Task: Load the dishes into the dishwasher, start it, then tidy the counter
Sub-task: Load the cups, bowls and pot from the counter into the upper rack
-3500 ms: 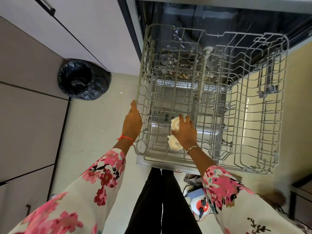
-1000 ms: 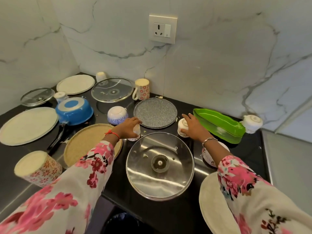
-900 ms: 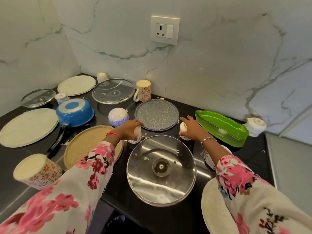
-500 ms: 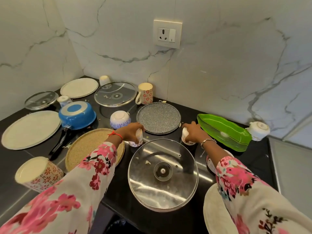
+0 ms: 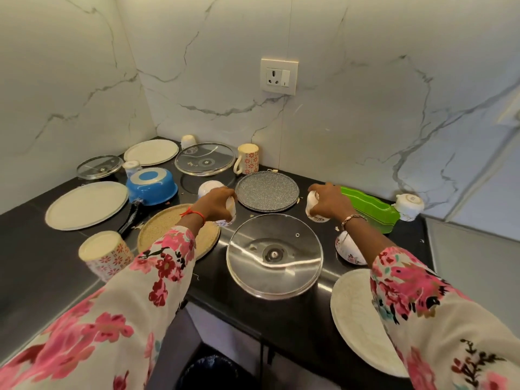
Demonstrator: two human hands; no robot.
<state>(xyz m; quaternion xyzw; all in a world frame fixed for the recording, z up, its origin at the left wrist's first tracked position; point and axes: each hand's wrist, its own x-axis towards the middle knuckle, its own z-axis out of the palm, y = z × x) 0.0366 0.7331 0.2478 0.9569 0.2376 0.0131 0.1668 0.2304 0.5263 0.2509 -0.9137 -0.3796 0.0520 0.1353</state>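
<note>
The left hand (image 5: 215, 202) is curled over a small cup (image 5: 231, 206), fingers wrapped round its side. The right hand (image 5: 329, 202) is clamped the same way on a second small cup (image 5: 313, 205), which sits tilted in the grip. The hands are well apart, one on either side of the grey plate (image 5: 267, 191). Whether either cup has left the tabletop (image 5: 28, 249) cannot be told from here.

Just in front of both hands lies a big glass lid (image 5: 274, 256), flat on the tabletop. The left wrist passes over a straw-coloured plate (image 5: 157, 229), and an upturned bowl (image 5: 206, 187) stands just behind the left hand. Beside the right hand is a green dish (image 5: 368, 208), with a little bowl (image 5: 349, 250) near the right wrist. Farther left are a blue pan (image 5: 152, 185) and more plates, lids and mugs.

This looks like the loading step, early on: two cups are being picked up while most of the dishes wait here. The dishwasher is out of view. The next move calls for lifting both cups straight up, clear of the lid's rim and the plate edges, then turning away and carrying them to the rack without knocking the crowded pieces around them.
</note>
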